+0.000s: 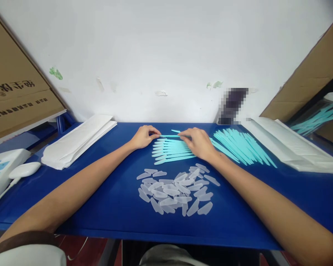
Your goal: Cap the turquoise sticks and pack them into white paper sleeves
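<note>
Holding a teal stick between both hands, just past the far edge of the row of sticks; can't tell if lifted off the blue table. Pinching its left end with the left hand, grasping farther right with the right hand. Looks light, thin, fairly stiff, probably slick; could snap if bent hard. Best taken by fingertips along the shaft, near the ends. Closer in, scattered frosted plastic pieces. To the right, a pile of sticks; beyond, white packets.
</note>
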Demonstrator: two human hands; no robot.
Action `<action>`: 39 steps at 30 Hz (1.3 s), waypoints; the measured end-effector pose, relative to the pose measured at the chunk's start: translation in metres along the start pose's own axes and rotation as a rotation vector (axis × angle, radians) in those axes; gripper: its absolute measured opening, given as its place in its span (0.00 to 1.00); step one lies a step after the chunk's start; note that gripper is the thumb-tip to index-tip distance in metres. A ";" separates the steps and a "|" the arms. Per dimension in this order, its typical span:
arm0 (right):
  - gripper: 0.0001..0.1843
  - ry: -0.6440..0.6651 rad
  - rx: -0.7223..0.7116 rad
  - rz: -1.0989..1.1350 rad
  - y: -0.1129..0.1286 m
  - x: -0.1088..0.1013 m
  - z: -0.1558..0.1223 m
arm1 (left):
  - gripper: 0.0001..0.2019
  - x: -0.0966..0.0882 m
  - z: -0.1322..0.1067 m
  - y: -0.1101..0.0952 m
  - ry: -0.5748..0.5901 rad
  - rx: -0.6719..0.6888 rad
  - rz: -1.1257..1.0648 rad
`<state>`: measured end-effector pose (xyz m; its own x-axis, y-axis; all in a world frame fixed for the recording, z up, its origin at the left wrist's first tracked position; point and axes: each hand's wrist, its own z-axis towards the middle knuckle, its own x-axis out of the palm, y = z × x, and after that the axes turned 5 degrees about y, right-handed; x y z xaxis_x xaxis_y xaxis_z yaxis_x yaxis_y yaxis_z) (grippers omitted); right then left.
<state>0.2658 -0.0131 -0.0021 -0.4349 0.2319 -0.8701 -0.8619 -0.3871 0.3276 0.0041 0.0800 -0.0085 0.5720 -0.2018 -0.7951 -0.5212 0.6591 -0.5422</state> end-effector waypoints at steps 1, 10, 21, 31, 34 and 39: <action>0.16 0.013 -0.011 -0.021 0.002 0.000 0.001 | 0.10 0.000 0.000 0.001 -0.013 -0.012 -0.013; 0.19 -0.046 0.212 -0.101 0.003 -0.018 -0.006 | 0.10 0.001 0.000 0.006 -0.020 -0.002 0.007; 0.16 0.028 0.125 -0.077 -0.011 -0.004 0.010 | 0.10 -0.001 0.003 0.006 -0.012 -0.107 -0.094; 0.19 0.088 0.215 -0.160 -0.005 -0.018 0.007 | 0.09 -0.002 0.002 0.005 -0.021 -0.096 -0.151; 0.20 0.043 0.332 -0.174 -0.007 -0.023 0.003 | 0.12 -0.005 0.000 0.003 -0.061 -0.074 -0.204; 0.14 0.202 0.292 -0.250 -0.023 -0.021 0.002 | 0.14 -0.020 -0.004 -0.029 -0.014 0.021 -0.169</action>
<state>0.2944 -0.0074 0.0097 -0.1686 0.0965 -0.9810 -0.9845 -0.0661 0.1627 0.0052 0.0616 0.0218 0.6594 -0.3005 -0.6891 -0.4040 0.6315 -0.6619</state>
